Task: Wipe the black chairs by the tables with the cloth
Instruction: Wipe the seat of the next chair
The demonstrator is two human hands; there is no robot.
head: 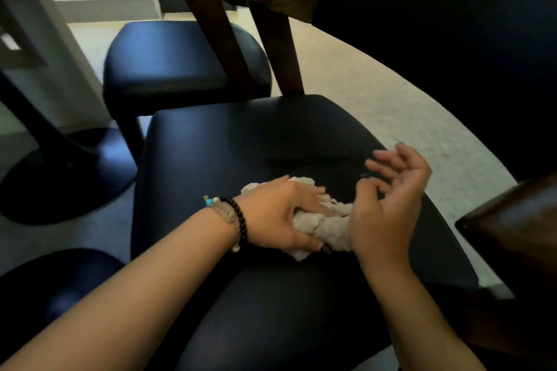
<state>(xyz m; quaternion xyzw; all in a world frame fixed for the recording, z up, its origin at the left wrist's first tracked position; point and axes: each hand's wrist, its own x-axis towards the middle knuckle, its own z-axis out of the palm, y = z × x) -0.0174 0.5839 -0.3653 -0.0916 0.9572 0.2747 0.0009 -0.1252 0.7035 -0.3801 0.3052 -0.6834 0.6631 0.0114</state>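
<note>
cloth bunched on the near chair seat, both hands at it

the black padded leather-look chair seat (229,144) carries the crumpled beige soft cloth (324,227) toward its 5 o'clock edge; the left hand (280,218) grips the wad, the right hand (388,205) touches it with loose, spread fingers. light and limp, it is probably best held bunched in the palm.

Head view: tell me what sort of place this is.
Probably a café or restaurant dining area: matching black padded chairs, a pedestal table base, and another table's wooden edge. The left hand grips the cloth.
</note>
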